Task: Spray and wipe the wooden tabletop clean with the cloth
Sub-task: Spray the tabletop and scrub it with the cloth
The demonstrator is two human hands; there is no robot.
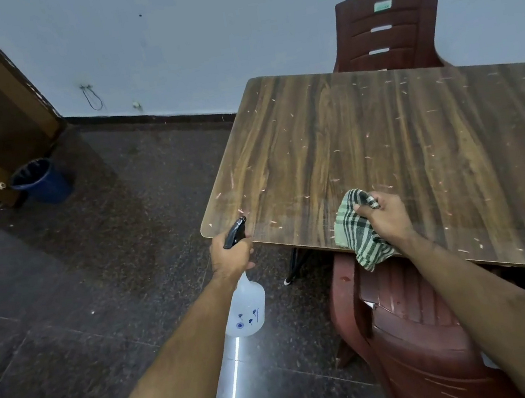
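The left hand point(231, 255) is wrapped round the neck of a translucent white plastic spray bottle point(246, 308) with a black trigger head point(235, 233). It holds the bottle just off the near left corner of the dark wood-grain laminate counter point(383, 145), with the nozzle aimed across that corner. Whether a finger is on the trigger cannot be told. The right hand point(384, 215) clutches a bunched green-and-white checked cloth point(357, 230), its fingers curled into the folds. It rests on the counter near the front edge, and a loose tail of the cloth hangs over that edge.

The bottle looks light, and its level cannot be read from here. Its smooth body would likely turn slippery when wet, so the neck under the trigger head seems the sound place to hold it. The cloth is soft and limp and will take any shape. Gathered into a pad under a flat palm it should wipe better than it would held by a corner, and the dangling tail could drag crumbs off the edge.

The counter is hard and flat, and it is scattered all over with small pale flecks point(364, 134), thicker toward its far side. It looks unsprayed and unwiped so far.

A brown-red moulded plastic chair point(412, 330) is tucked under the counter's front edge, and a second chair like it point(389, 30) stands behind the far edge. A blue bin point(42, 182) sits well to the counter's left on the dark speckled floor point(66, 316).
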